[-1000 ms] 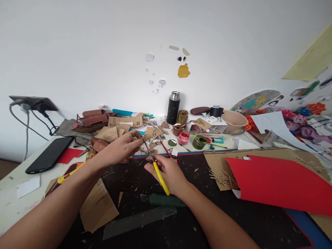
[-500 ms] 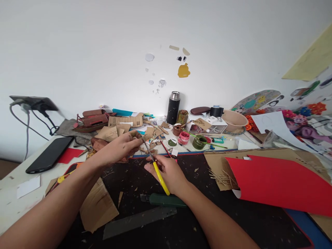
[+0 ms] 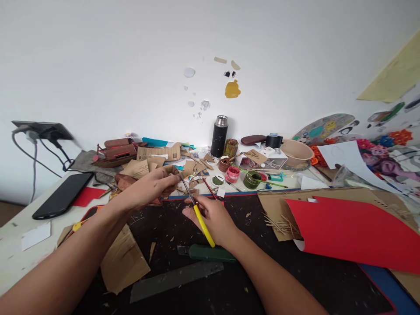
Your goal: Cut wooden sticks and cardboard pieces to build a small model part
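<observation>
Both hands meet over the dark mat on the tabletop [image 3: 19,258]. Closed around the yellow handles, the right hand [image 3: 213,218] grips a pair of scissors [image 3: 197,210], whose thin metal blades slant up and away toward the left hand. Pinched between the left hand's [image 3: 149,188] thumb and fingertips is a small cardboard piece [image 3: 171,170], held right at the blade tips; whether the blades bite into it cannot be told.

Just nearer than the right hand, a green-handled utility knife [image 3: 206,253] lies flat on the mat, and nearer still a dark metal ruler [image 3: 175,281] lies at a slant. Under the left forearm sits a folded cardboard sheet [image 3: 124,262], with a yellow-handled tool [image 3: 77,226] poking out beyond it. Well to the left of the left hand, a black phone [image 3: 62,197] rests near the tabletop's edge.

To the right of the right hand lies a big red paper sheet [image 3: 351,232] over brown cardboard, with a bundle of thin wooden sticks [image 3: 278,224] between it and the hand. Beyond both hands stand paint pots [image 3: 232,174], a black flask [image 3: 219,136], a beige bowl [image 3: 297,152] and a heap of cardboard scraps [image 3: 154,159] against the white wall.
</observation>
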{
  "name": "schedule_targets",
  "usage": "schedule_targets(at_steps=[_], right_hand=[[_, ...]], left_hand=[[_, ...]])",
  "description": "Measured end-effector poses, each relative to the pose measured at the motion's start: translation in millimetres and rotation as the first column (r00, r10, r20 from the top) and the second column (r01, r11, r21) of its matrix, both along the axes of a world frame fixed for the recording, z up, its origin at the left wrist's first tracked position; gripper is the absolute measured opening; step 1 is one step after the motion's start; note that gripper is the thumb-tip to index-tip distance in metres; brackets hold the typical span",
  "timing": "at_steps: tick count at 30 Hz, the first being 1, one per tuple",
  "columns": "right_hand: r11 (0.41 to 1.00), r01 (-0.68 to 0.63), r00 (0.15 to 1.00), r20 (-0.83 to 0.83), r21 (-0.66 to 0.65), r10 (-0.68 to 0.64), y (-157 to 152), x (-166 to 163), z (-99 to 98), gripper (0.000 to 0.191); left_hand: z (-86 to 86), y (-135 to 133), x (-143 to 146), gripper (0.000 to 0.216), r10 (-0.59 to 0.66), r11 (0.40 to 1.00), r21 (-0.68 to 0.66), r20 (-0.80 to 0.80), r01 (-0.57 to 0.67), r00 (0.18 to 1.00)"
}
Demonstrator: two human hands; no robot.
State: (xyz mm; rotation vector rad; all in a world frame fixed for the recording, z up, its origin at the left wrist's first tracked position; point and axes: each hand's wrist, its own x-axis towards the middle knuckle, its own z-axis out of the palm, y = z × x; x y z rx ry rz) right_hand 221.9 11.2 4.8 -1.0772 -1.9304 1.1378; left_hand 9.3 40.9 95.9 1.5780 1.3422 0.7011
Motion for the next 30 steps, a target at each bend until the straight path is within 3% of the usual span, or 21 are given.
schedule_targets(at_steps=[9, 21, 27, 30], right_hand=[[1.0, 0.0, 1.0, 0.011, -0.002, 0.0, -0.1, -0.9, -0.3, 0.038], [0.997, 0.072, 0.993, 0.098, -0.012, -0.07, -0.5, -5.8, 2.3, 0.021], [0.993, 0.119, 0.985, 0.128, -0.014, -0.116, 1.7, -7.3, -3.5, 0.014], [0.992, 0.123, 0.981, 0.154, -0.012, -0.12, 1.1, -7.1, -1.9, 0.012]], left_hand=[[3.4, 1.2, 3.2, 0.052, -0.051, 0.999, 0.003, -0.102, 0.052, 0.993], [-10.9, 6.3, 0.5, 0.046, -0.023, 1.0, -0.008, -0.024, 0.023, 0.999], [-19.0, 12.1, -5.3, 0.047, -0.034, 0.989, 0.136, -0.224, 0.066, 0.974], [-17.3, 10.2, -5.6, 0.047, -0.051, 0.987, 0.133, -0.253, 0.087, 0.966]])
